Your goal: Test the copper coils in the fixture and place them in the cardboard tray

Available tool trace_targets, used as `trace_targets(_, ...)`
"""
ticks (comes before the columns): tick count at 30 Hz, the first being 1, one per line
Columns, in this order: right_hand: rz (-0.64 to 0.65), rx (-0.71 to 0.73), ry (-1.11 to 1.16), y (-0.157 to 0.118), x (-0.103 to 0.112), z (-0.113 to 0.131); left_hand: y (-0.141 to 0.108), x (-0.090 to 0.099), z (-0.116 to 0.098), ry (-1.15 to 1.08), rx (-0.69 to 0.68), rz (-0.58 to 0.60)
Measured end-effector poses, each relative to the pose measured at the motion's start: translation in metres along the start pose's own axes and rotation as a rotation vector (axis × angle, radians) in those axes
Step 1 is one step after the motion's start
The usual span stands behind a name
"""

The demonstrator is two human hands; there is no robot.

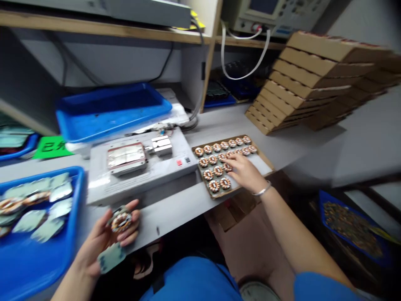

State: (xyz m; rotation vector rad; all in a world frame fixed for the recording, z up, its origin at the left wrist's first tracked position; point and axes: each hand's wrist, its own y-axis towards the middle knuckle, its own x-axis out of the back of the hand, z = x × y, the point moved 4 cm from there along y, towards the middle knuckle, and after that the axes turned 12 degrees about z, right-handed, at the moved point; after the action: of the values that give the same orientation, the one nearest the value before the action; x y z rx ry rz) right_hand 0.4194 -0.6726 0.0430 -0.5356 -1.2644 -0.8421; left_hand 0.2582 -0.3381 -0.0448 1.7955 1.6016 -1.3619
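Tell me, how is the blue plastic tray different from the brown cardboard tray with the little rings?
The blue plastic tray is glossy; the brown cardboard tray is dull. The blue tray's copper-wound rings and pale green boards lie jumbled; the brown tray's rings sit in neat rows. The blue tray is beside the left hand, the brown tray under the right hand. Both are shallow rectangles on the grey bench.

The left hand (pixel 94 240) partly hides the copper-wound coil (pixel 121 221) it holds.
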Motion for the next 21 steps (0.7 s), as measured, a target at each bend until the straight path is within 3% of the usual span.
trace_targets(3, -0.163, 0.057, -0.02, 0.01, 0.017, 0.038, 0.001, -0.004, 0.0, -0.022, -0.022, 0.064)
trace_targets(5, -0.202, 0.163, 0.079, 0.021, 0.019, 0.08, 0.002, -0.005, -0.001, -0.031, -0.034, 0.089)
trace_targets(9, 0.048, 0.485, 0.227, 0.04, -0.019, 0.187, 0.001, -0.003, -0.002, -0.054, -0.076, 0.101)
trace_targets(12, 0.216, 0.513, 0.2, 0.048, -0.062, 0.241, -0.001, 0.001, 0.0, -0.081, -0.066, 0.102)
trace_targets(16, 0.234, 0.363, 0.105, 0.055, -0.093, 0.263, -0.004, 0.006, 0.001, -0.115, -0.037, 0.105)
trace_targets(18, 0.239, 0.34, 0.144, 0.06, -0.091, 0.262, -0.004, 0.006, 0.0, -0.129, -0.058, 0.126)
trace_targets(21, 0.299, 0.361, 0.406, 0.074, -0.07, 0.253, -0.003, 0.004, -0.002, -0.145, -0.11, 0.166)
